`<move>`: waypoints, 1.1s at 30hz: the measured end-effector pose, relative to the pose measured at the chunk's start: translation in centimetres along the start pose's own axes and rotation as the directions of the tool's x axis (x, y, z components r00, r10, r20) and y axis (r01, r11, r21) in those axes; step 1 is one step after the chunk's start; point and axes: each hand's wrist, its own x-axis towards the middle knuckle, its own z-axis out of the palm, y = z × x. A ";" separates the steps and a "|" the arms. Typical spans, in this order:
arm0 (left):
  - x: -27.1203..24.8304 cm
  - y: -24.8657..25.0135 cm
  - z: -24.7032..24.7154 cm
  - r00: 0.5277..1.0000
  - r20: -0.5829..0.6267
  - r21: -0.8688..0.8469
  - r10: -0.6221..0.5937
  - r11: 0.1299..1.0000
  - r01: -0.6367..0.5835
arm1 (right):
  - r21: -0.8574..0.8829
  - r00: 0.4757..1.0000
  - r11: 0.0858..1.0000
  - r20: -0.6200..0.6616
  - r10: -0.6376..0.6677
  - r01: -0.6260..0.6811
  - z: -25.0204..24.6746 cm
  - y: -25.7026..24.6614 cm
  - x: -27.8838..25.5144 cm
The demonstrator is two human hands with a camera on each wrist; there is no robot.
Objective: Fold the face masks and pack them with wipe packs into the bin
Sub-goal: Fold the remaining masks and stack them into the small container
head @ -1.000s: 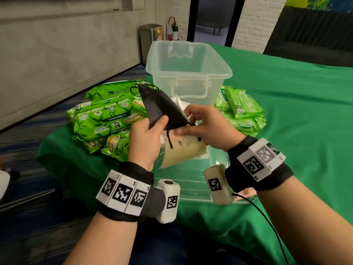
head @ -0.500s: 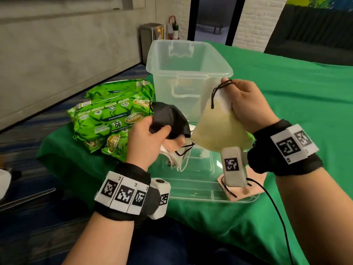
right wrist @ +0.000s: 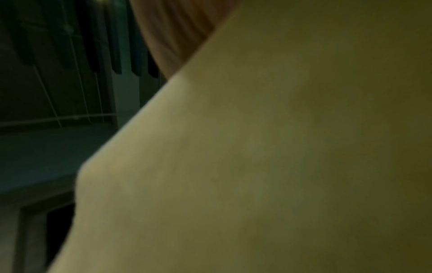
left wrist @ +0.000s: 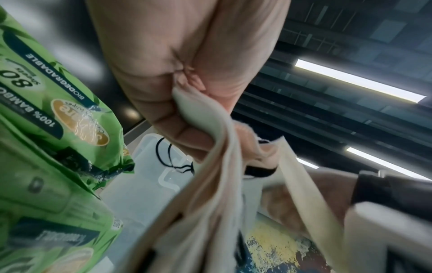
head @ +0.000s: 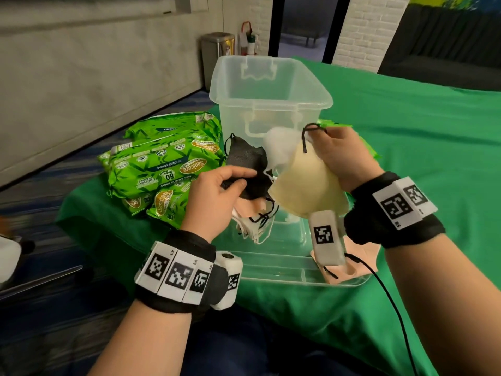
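Before the clear plastic bin (head: 271, 85), the right hand (head: 343, 156) gripped a pale yellow face mask (head: 306, 185) by its top edge, its black ear loop (head: 309, 134) sticking up. Beside it, nearer the green wipe packs (head: 162, 169), the left hand (head: 214, 196) clutched a bunch of masks, a black mask (head: 246, 161) uppermost, above the clear lid (head: 284, 267).

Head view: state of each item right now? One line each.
bin: upright, lid off; contents unclear.
lid: flat on the green cloth, before the bin.
yellow mask: lifted, held by right hand.
black mask: gripped with other masks by left hand.
pink mask: lying on the lid.
wipe packs: stacked left of the bin, unpacked.
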 end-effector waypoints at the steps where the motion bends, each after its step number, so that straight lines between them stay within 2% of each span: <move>1: 0.0 -0.1 -0.1 1.000 -0.011 -0.018 -0.016 1.000 0.016 | -0.031 0.999 0.998 -0.018 0.047 -0.048 0.0 0.5 0.2; 4: 0.1 0.2 -0.3 0.998 -0.016 -0.065 -0.063 0.996 0.062 | -0.034 0.993 0.993 -0.021 0.113 -0.114 0.0 1.1 0.4; 9: -0.2 1.3 0.3 0.995 0.030 -0.065 -0.100 0.993 0.102 | 0.107 0.997 0.994 -0.073 0.029 -0.022 0.6 -0.4 0.2; 12: -0.6 1.7 0.5 0.990 0.095 -0.133 -0.100 0.985 0.112 | 0.189 0.986 0.982 -0.159 0.044 -0.013 1.5 -1.0 0.8; 16: -1.3 3.1 0.9 0.991 0.131 -0.055 -0.027 0.998 0.034 | 0.261 0.956 0.964 -0.268 0.120 -0.048 3.1 -0.8 1.7; 18: -1.3 3.0 1.1 0.993 0.107 -0.023 -0.051 0.998 0.053 | 0.295 0.954 0.953 -0.262 0.148 -0.067 3.6 -0.5 2.0; 22: -0.8 1.9 0.9 0.997 0.042 0.086 -0.070 0.994 0.066 | 0.208 0.964 0.976 -0.238 0.121 -0.071 3.3 0.2 1.9; 25: -0.7 1.7 0.5 0.997 0.035 0.134 -0.074 0.989 0.069 | 0.231 0.988 0.973 -0.152 0.035 0.001 1.9 -0.5 0.8; 27: -0.6 1.6 0.4 0.996 0.027 0.143 -0.083 0.987 0.079 | 0.341 0.989 0.929 -0.085 -0.124 0.146 1.0 -1.5 -0.4; 29: -0.4 1.4 0.4 0.996 0.016 0.155 -0.086 0.984 0.083 | 0.343 0.948 0.894 0.028 -0.318 0.289 0.6 -2.3 -1.0; 31: -0.3 1.3 0.5 0.997 0.018 0.180 -0.071 0.981 0.066 | 0.144 0.861 0.910 0.294 -0.415 0.389 1.1 -2.9 -1.5; 32: -0.3 1.3 0.6 0.998 0.027 0.188 -0.061 0.981 0.055 | -0.053 0.807 0.878 0.424 -0.411 0.476 1.6 -3.0 -1.6; 33: -0.4 1.4 0.6 0.998 0.038 0.194 -0.049 0.980 0.041 | -0.245 0.765 0.795 0.528 -0.370 0.554 2.1 -3.0 -1.5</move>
